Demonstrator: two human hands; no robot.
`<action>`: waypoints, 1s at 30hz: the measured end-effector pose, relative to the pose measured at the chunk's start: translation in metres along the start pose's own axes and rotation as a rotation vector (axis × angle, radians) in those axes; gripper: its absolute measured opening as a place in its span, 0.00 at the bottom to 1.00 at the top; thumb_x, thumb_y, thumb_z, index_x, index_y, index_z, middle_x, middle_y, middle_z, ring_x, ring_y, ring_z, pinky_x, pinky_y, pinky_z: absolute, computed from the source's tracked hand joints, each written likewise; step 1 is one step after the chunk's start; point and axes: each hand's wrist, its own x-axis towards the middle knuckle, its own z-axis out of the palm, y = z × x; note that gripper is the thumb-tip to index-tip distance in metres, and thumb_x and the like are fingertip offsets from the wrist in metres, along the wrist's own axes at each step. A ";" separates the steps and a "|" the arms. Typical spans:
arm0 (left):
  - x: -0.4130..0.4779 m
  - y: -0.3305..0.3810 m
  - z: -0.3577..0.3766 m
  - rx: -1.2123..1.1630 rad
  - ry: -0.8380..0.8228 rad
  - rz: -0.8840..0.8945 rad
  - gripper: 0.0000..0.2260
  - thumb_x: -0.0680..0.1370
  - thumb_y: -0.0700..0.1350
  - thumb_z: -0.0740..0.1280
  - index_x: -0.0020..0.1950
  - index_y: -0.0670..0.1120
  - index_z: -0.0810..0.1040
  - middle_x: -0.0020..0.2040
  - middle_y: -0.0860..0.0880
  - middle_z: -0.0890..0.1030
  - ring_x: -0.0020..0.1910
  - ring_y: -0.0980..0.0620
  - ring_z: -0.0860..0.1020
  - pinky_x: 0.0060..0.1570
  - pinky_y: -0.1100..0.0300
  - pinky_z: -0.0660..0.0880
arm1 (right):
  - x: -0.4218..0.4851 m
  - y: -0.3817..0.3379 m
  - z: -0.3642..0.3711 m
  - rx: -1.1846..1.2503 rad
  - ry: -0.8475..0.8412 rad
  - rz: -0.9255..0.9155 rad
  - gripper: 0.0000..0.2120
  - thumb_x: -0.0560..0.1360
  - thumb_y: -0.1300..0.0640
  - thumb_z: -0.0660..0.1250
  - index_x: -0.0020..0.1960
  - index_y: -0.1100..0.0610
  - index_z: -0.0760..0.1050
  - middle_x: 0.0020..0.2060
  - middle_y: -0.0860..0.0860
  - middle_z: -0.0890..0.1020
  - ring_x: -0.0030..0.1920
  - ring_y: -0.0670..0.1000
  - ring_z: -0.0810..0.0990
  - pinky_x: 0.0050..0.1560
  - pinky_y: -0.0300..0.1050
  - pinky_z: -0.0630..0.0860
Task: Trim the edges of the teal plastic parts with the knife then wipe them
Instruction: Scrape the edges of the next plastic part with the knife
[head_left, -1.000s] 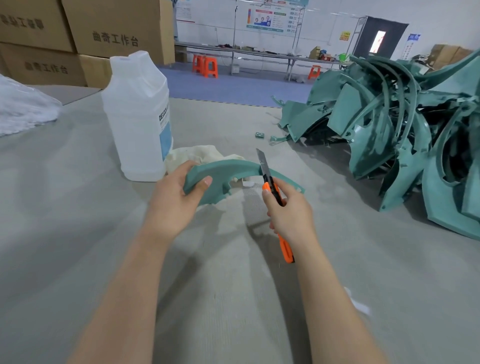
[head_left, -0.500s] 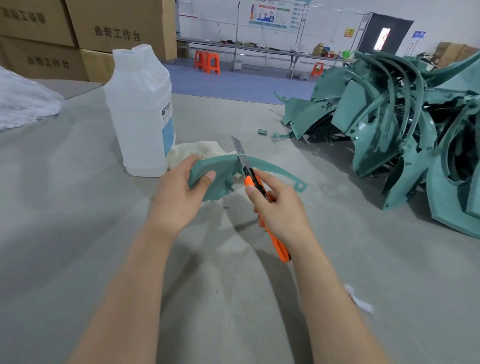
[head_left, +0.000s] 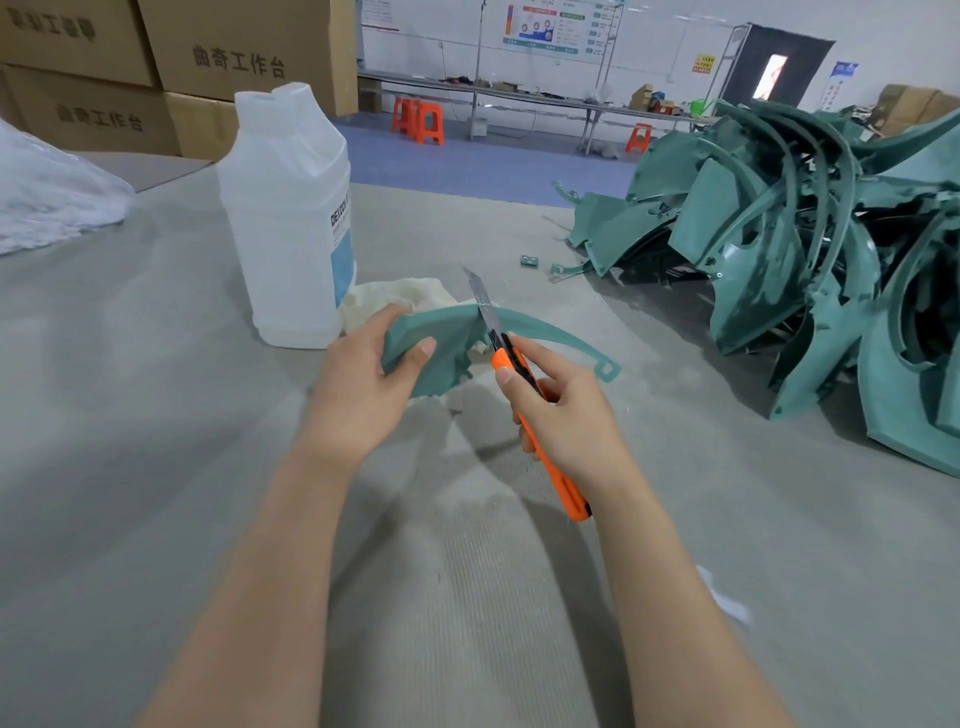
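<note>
**A:** ok so what's each grip doing here?

**B:** The left grip (head_left: 363, 395) has its thumb and fingers curled round the wide end of a curved teal part (head_left: 441, 338), holding it up off the grey desk (head_left: 156, 415). The right grip (head_left: 566, 415) is wrapped round an orange snap-off knife (head_left: 505, 361) with the thumb along the body. The blade is out, pointing up and away, and it crosses the part's top edge just right of the left grip. The part's thin arm sweeps off beyond the right grip and ends in a little square loop.

**A:** any text you can actually read?

**B:** A bit. There's a big translucent white jug (head_left: 291, 218) just beyond the left grip. Its blue-and-white label has dark letters starting "DEI", and the rest wraps out of sight. The cardboard boxes (head_left: 234, 52) far behind the left grip are printed 曲奇工作台. The wall poster (head_left: 545, 26) way past both grips is too small to read.

**A:** other stuff lying around?

**B:** A cream cloth (head_left: 395, 296) is bunched by the jug's base, right behind the held part. A heap of teal parts (head_left: 805, 249) sits well off to the right of the right grip, and there's a tiny teal scrap (head_left: 529, 261) beyond the knife tip. A white plastic bag (head_left: 52, 208) is far left of the left grip.
</note>
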 end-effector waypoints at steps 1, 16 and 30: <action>0.000 0.000 0.000 -0.001 -0.001 0.000 0.07 0.78 0.47 0.66 0.55 0.48 0.76 0.45 0.47 0.81 0.45 0.46 0.78 0.47 0.53 0.74 | 0.000 0.000 0.000 0.005 -0.005 0.004 0.14 0.79 0.53 0.65 0.59 0.35 0.72 0.27 0.47 0.72 0.24 0.44 0.68 0.26 0.34 0.69; 0.001 -0.001 0.003 0.002 0.009 0.046 0.03 0.78 0.42 0.66 0.49 0.49 0.76 0.40 0.51 0.80 0.41 0.52 0.77 0.40 0.63 0.71 | -0.011 -0.019 0.019 0.167 -0.141 -0.061 0.15 0.79 0.56 0.66 0.61 0.41 0.76 0.26 0.45 0.72 0.23 0.46 0.66 0.24 0.35 0.67; -0.003 0.002 0.003 -0.003 0.044 0.013 0.05 0.78 0.47 0.66 0.49 0.46 0.77 0.42 0.47 0.81 0.44 0.44 0.78 0.47 0.49 0.75 | -0.003 0.000 -0.006 0.009 0.145 0.135 0.13 0.80 0.49 0.63 0.64 0.45 0.74 0.33 0.52 0.78 0.22 0.41 0.72 0.24 0.36 0.69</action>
